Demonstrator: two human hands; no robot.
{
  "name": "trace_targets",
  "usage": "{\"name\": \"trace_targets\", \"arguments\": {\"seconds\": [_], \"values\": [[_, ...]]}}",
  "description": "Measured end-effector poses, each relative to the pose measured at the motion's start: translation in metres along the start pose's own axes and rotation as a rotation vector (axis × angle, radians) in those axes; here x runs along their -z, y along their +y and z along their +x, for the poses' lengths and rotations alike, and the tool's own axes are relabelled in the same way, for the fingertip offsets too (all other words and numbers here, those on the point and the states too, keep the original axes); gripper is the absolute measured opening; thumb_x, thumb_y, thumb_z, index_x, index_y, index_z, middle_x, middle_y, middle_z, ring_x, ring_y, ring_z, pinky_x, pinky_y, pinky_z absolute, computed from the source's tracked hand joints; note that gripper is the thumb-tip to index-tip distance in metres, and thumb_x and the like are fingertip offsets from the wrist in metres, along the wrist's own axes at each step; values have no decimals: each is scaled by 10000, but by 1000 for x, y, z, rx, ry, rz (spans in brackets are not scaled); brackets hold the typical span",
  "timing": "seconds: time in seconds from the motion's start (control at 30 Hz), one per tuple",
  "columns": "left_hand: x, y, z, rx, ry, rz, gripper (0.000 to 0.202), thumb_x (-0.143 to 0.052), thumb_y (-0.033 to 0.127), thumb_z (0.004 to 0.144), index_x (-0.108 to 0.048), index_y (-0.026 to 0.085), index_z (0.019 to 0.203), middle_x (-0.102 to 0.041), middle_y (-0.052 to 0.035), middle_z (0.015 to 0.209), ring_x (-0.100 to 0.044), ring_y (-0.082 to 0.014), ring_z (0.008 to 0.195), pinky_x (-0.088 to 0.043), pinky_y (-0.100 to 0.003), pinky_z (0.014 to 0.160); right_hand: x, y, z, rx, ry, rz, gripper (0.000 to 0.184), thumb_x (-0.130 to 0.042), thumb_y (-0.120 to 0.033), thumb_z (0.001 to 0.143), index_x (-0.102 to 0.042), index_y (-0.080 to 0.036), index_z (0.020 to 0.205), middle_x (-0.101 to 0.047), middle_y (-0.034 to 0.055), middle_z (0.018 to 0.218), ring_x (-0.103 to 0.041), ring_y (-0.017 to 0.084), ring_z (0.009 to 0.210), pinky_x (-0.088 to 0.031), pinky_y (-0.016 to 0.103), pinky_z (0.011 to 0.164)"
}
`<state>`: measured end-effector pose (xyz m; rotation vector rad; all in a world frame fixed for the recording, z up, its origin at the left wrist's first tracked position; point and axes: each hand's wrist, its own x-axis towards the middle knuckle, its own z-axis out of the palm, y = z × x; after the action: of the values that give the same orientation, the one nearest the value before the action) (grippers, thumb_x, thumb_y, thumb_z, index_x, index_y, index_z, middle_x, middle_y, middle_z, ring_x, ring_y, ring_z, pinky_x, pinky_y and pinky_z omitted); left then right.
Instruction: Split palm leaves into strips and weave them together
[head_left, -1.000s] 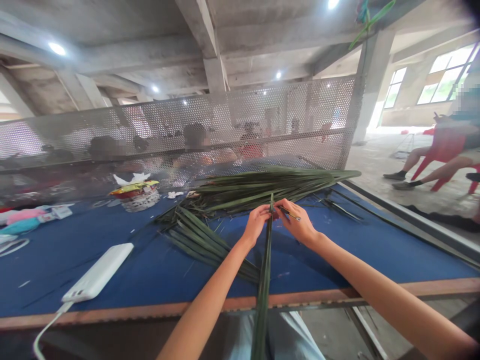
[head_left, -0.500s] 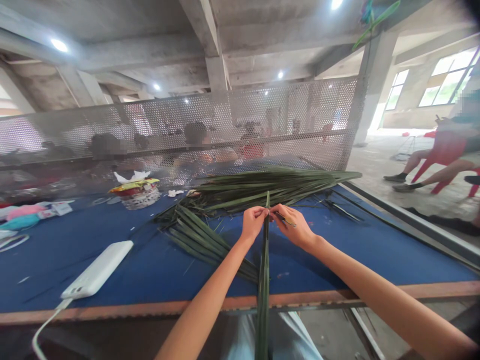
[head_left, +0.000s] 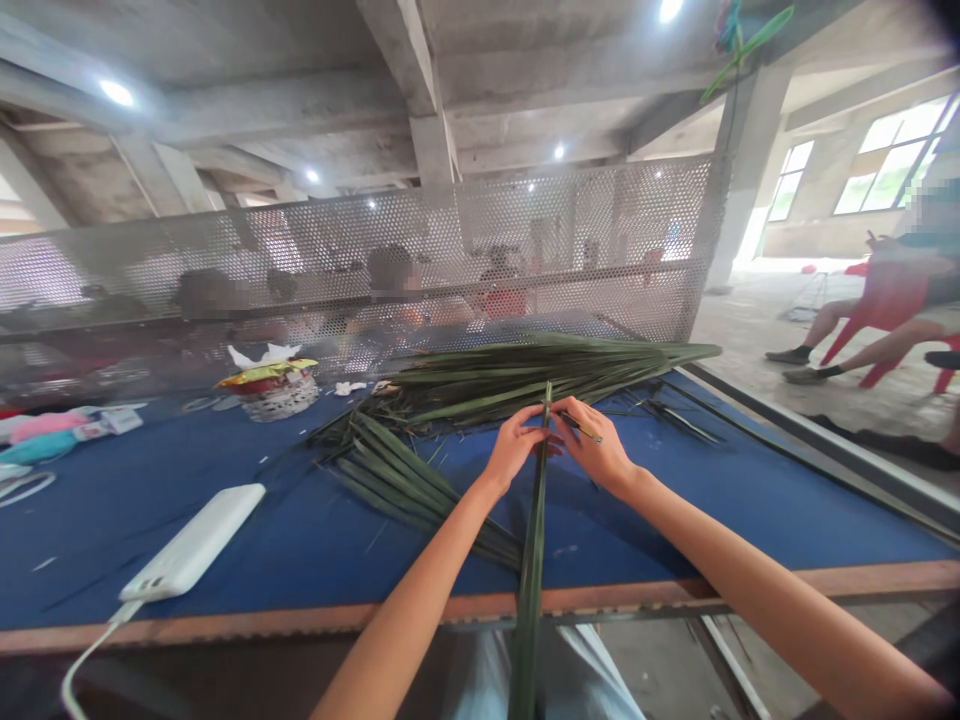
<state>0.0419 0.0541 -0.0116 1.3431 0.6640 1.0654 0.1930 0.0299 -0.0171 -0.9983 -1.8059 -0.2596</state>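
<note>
While the left hand (head_left: 512,447) and right hand (head_left: 598,447) pinch a leaf strip (head_left: 533,560) mid-frame, the right also clasping a slim tool (head_left: 580,428), the strip's tip has shifted rightward, suggesting repositioning.

Grey perforated screen (head_left: 585,220); concrete beams (head_left: 399,45); bright windows (head_left: 864,192)

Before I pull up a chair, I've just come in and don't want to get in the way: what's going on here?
A person is working a long green leaf strip over a blue tabletop. Their left hand pinches it near the upper end; the right hand is at the same spot, also holding a slim tool. The strip's lower part hangs past the table edge. More leaves lie beyond the hands, and a white device sits at the left.
</note>
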Motion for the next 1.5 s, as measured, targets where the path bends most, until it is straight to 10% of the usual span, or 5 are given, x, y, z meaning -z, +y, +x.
{"name": "trace_targets", "arguments": {"seconds": [0.33,0.9,1.5], "values": [[5,-2,1,-23,25,92,450,-737,560,643,-622,133,728,-680,-66,600,-656,-193,550,-539,-320,624,2,-4,0,-10,-13,49,113,-433,-268,951,-526,-219,910,-649,33,795,-618,163,723,-470,269,692],[-2,5,0,-74,-24,37,267,-734,267,635,-672,146,866,-720,-45,777,-677,-179,713,-522,-290,742,0,-2,0,-80,2,124,88,-461,-279,943,-524,-220,926,-650,36,823,-620,168,746,-475,280,707],[6,-6,4,-73,69,29,387,-774,473,621,-631,130,730,-681,-53,619,-673,-209,589,-549,-332,642,2,-8,0,-22,-34,152,79,-463,-274,942,-511,-224,905,-633,31,796,-604,162,712,-472,277,683]]}}
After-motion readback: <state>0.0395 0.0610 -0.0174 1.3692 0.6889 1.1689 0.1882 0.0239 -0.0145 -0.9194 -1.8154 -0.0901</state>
